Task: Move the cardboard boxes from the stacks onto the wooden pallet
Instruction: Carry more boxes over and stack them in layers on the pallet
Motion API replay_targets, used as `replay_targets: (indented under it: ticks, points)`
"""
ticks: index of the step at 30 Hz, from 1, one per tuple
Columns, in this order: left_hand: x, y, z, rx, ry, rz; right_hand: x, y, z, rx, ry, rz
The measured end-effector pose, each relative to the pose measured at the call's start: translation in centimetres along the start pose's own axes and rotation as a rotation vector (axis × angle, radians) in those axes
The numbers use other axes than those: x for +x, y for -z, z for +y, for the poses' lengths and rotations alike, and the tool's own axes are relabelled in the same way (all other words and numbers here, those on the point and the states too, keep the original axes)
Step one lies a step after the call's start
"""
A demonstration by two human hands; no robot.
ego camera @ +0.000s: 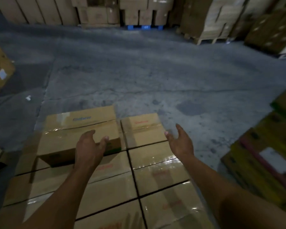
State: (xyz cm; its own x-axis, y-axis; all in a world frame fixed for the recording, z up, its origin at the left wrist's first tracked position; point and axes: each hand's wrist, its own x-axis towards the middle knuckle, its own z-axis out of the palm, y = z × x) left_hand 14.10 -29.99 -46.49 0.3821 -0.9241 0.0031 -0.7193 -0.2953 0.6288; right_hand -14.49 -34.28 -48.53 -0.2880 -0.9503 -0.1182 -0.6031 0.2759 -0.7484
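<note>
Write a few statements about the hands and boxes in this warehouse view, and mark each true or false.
1. The left hand rests on the raised box. True.
2. The right hand grips a box. False: it is open and holds nothing, in the air by the right edge of the box layer.
3. The raised box sits on the layer's right side. False: it sits on the far left part.
4. A blue pallet shows under a far stack. True.
5. The floor is wooden planking. False: it is grey concrete.
</note>
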Motion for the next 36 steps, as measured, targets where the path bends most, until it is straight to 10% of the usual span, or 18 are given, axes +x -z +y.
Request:
replay_targets:
  ticks: [17,36]
  points:
    - [-15.9,-1.4,36.4,-0.184,-0.643,-0.183,-14.4,38.9,6.1,0.129,-0.158,0.657]
    - [-11.5,-40.3,64.4,-0.173,-0.621,-0.449,10.8,55.9,34.8,0.351,-0.618,0.878]
